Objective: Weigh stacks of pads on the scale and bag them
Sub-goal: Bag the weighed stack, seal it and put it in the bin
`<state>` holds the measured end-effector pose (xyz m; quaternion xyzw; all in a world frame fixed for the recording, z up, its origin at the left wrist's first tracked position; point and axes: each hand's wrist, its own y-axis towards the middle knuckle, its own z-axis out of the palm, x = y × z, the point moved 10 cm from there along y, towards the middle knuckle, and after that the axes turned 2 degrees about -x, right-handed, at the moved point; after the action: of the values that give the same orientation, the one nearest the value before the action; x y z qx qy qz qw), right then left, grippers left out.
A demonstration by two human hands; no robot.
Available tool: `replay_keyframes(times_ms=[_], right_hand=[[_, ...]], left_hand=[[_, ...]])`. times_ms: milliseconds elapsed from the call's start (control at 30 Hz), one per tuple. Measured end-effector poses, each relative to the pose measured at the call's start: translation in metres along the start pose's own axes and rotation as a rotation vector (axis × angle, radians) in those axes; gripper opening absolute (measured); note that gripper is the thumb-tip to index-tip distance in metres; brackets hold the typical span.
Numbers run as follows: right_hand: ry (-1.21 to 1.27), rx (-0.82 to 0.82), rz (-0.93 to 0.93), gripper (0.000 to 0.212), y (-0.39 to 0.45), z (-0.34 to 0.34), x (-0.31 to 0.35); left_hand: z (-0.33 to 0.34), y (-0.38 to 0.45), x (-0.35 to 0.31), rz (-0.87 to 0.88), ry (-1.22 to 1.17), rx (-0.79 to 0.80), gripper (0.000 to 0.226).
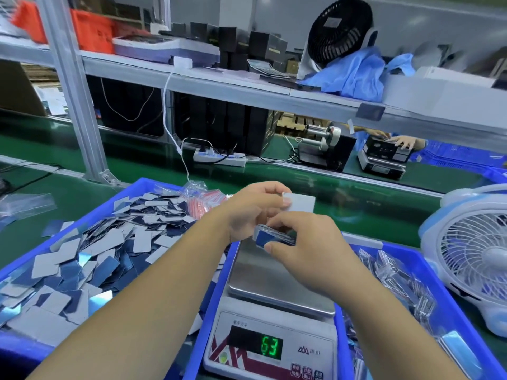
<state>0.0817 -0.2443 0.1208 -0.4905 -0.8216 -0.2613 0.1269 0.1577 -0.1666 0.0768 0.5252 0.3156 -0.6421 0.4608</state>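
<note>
Your right hand (pixel 310 242) curls round a small stack of pads (pixel 274 237), thumb on the near edge and fingers over the top, keeping the pile squared at the far edge of the scale (pixel 277 283). Whether the stack rests on the steel plate or hangs just above it is hard to tell, since your hand hides its underside; the display (pixel 270 346) shows green digits, 63 as far as can be read, which suggests some load on the plate.

Your left hand (pixel 258 207) pinches a single white pad (pixel 301 205) above and beyond the stack, probably so you can add or remove one piece to trim the weight.

The scale sits between two blue trays so that each hand has a short reach. The left tray (pixel 131 187) holds the loose pads (pixel 90 242), with clear bags (pixel 203 193) at its far right corner. The right tray (pixel 428 267) holds bagged packs (pixel 395 272). A white fan (pixel 472 256) stands at the bench's right edge.

Release the stack before you trust the reading.
</note>
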Motion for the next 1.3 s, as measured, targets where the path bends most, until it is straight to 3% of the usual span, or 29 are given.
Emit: replay_keyframes(times_ms=[200,433,633,1000,1300], right_hand=[[0.112,-0.075,-0.016,0.013,0.010,-0.014,0.007],[0.250,-0.156,-0.017,0.014,0.028,-0.029,0.004],[0.274,-0.143,-0.024,0.014,0.043,-0.028,0.002],[0.274,-0.134,0.021,0.013,0.056,-0.017,-0.017],[0.286,-0.121,0.048,0.014,0.053,-0.011,-0.026]], left_hand=[[0.016,0.027,-0.052,0.073,0.123,-0.008,0.013],[-0.009,0.049,-0.129,0.336,0.057,-0.266,0.015],[-0.032,0.069,-0.186,0.523,0.274,-0.543,0.011],[-0.039,0.118,-0.193,0.612,0.741,-0.771,0.013],[-0.046,0.131,-0.197,0.672,0.767,-0.840,0.020]])
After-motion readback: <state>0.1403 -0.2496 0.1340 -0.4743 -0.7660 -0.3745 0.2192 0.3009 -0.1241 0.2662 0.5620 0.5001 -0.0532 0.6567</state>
